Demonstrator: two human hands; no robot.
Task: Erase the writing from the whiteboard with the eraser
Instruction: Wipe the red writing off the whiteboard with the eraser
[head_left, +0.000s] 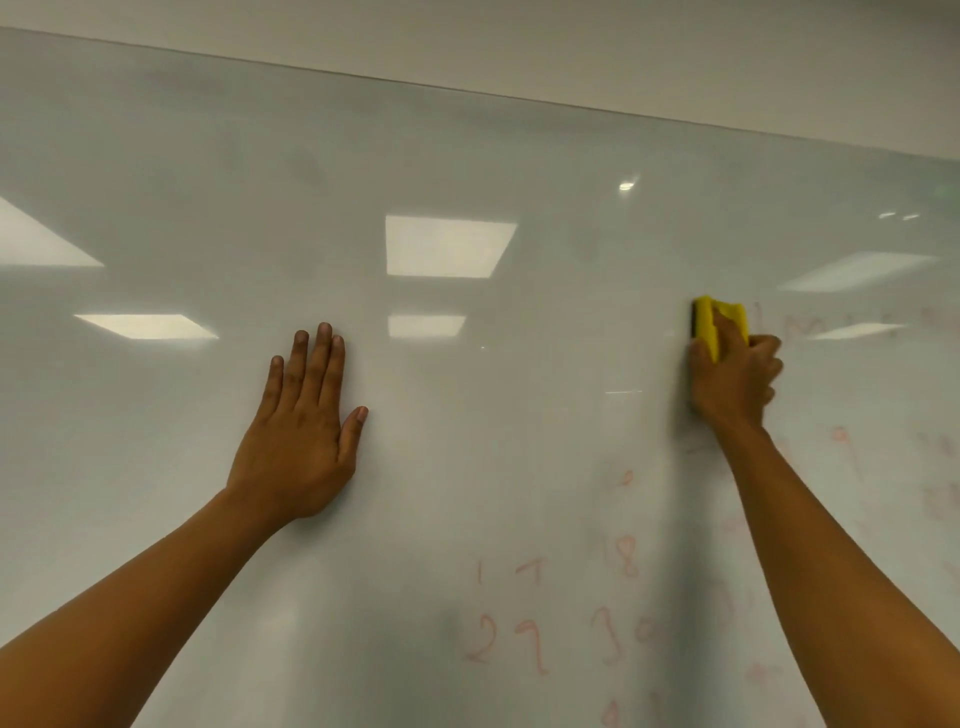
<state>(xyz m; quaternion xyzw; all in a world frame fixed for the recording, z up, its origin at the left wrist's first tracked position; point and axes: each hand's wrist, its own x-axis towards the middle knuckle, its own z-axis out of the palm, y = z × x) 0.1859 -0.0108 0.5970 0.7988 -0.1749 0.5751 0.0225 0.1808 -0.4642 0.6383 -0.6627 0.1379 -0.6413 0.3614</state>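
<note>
A large glossy whiteboard fills the view. My right hand grips a yellow eraser with a dark pad and presses it against the board at the right; the hand looks slightly blurred. Faint red numbers remain low in the middle and right, with smeared red traces just right of the eraser. My left hand lies flat on the board at centre left, fingers pointing up and holding nothing.
The board's top edge slants across the view under a pale wall. Ceiling lights reflect in the board's surface. Both of my forearms reach up from the bottom corners.
</note>
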